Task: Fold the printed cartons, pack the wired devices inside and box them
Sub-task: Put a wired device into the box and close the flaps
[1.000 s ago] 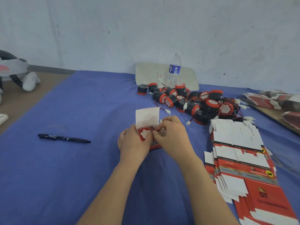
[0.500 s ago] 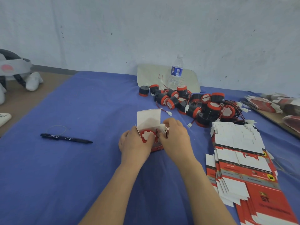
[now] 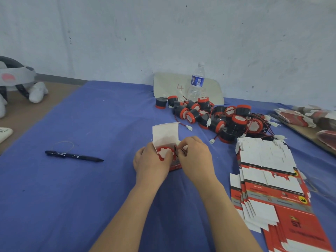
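You're mid-pack on one unit. The carton [image 3: 166, 140] sits just left of the frame's middle, standing on the desk [image 3: 91, 188] with its white top flap up and open, and the device [image 3: 165, 153] is already dropped in, its red-rimmed white face showing at the mouth. Your left hand [image 3: 150, 161] has its grip wrapped around the carton's left side, holding it steady. Your right hand [image 3: 195, 156] has its grip pinched together on the wire [image 3: 179, 150] at the carton's right edge, looks like you're tucking it in.

So for this box I'd say: folded, device in, wire nearly stowed, flap not closed yet.

Lots left overall. The pile of loose devices [image 3: 218, 117] is up and right of centre, wires and white plugs tangled, well over a dozen I'd guess. The stack of flat cartons [image 3: 269, 179] runs down the right side, none folded. There's some blurry red-and-white stuff at the far right edge, can't tell if those are finished boxes.

Elsewhere, a water bottle [image 3: 197, 80] stands behind the pile and a pen [image 3: 72, 155] lies at left.
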### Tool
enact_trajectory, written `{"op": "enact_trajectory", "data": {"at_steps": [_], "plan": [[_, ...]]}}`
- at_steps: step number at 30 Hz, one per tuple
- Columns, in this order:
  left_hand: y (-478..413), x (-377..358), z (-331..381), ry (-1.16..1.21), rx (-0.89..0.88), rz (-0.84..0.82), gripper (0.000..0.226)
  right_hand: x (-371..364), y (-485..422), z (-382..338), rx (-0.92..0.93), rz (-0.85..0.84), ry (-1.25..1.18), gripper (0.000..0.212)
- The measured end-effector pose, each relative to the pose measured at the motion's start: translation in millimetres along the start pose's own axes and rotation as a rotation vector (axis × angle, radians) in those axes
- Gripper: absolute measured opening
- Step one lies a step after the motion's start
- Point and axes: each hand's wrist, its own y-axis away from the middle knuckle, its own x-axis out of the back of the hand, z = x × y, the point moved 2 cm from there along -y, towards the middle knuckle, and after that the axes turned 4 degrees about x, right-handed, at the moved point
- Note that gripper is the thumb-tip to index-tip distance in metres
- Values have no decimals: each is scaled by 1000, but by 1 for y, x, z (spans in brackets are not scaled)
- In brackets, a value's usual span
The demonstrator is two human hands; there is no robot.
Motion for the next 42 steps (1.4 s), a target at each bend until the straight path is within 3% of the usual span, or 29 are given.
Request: {"op": "enact_trajectory", "data": {"at_steps": [14,21,24,31,37,42], "plan": [[0,0,1,6,-10,-25,35,-10,2,-4,87,-71,213,35],[1,2,1,26,-32,-29,28,-10,-1,7,-104,3,-22,29],[1,0,1,38,-38,-33,29,-9,-2,12,-194,53,-90,36],[2,0,1,50,-32,-33,31,-12,-3,16,-110,-28,54,23],[6,0,5,76,-62,-33,27,-14,-10,25,-328,-56,-308,16],[8,0,6,32,-97,-32,36,-15,-10,36,-486,-18,-603,42]]}}
